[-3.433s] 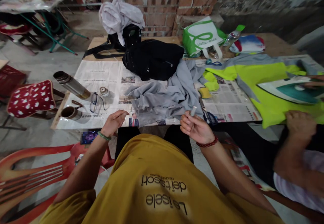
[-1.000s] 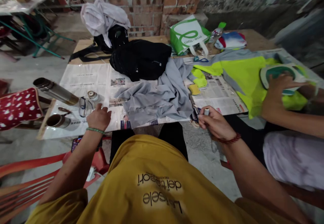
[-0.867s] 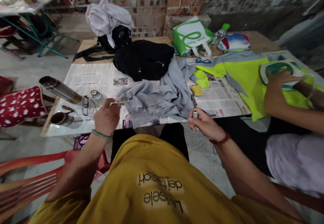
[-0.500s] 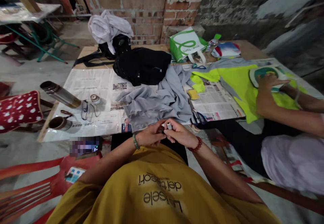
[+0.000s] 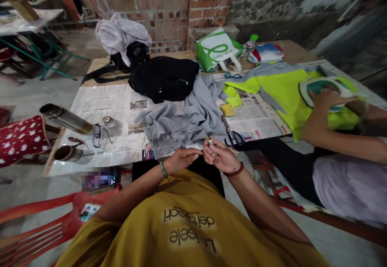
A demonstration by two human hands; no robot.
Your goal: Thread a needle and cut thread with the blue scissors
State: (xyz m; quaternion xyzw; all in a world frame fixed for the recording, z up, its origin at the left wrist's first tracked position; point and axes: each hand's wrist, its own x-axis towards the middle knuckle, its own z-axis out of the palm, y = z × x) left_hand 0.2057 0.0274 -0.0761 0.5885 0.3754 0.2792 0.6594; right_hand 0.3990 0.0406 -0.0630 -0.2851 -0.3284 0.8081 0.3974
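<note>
In front of my belly, my right hand [image 5: 223,160] is closed around a small spool of thread [image 5: 211,141], whose pale end sticks up above the fingers. My left hand [image 5: 182,159] reaches across with thumb and forefinger pressed together, its fingertips close beside the right fingers. Whether a thread end sits in that pinch is too small to see. Just beyond both hands, a crumpled grey cloth garment [image 5: 181,124] lies on the newspaper-covered table [image 5: 99,98]. Dark-handled scissors [image 5: 234,138] rest at the table edge, right of my right hand.
A yellow sponge-like block [image 5: 226,110] lies beside the garment. Left stand a steel thermos [image 5: 66,119], a cup [image 5: 67,153] and glasses [image 5: 97,135]. Behind are a black bag [image 5: 165,77] and a green-white bag [image 5: 216,49]. At right, another person's hand moves an iron [image 5: 322,92] over a yellow-grey garment [image 5: 281,90].
My hands have drawn slightly apart, the right one turning upward with the spool. The left fingers have straightened. The view has shifted a little, and the other person's iron has moved slightly.
</note>
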